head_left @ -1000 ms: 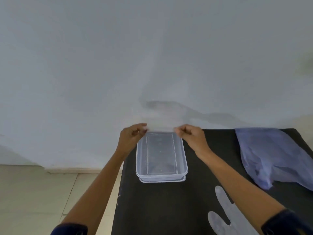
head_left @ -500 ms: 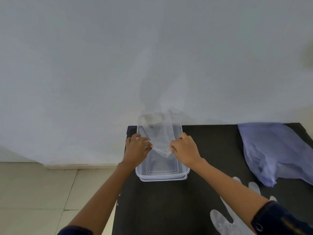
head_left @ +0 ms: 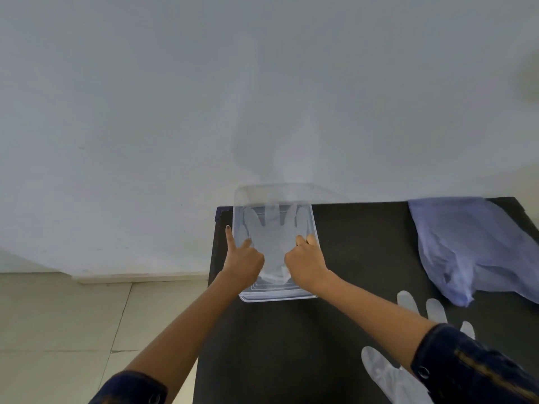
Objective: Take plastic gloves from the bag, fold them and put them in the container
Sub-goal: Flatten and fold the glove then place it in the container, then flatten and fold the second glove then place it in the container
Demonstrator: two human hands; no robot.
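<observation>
A clear plastic container point(head_left: 277, 295) stands at the far left of the black table. A thin clear plastic glove point(head_left: 272, 237) lies spread over it, fingers pointing away from me. My left hand point(head_left: 243, 258) pinches the glove's left side, index finger stretched out along the container's left rim. My right hand point(head_left: 306, 260) pinches the glove's right side. A pale purple plastic bag point(head_left: 472, 246) lies crumpled at the far right. Another clear glove point(head_left: 390, 371) lies flat on the table near me, partly hidden under my right sleeve.
The black table point(head_left: 358, 258) ends at its left edge just beside the container, with tiled floor point(head_left: 73, 330) below. A white wall point(head_left: 262, 97) rises directly behind the table.
Both hands came down toward me from the container's far end. The glove, first held up and hanging, now lies spread over the container.
</observation>
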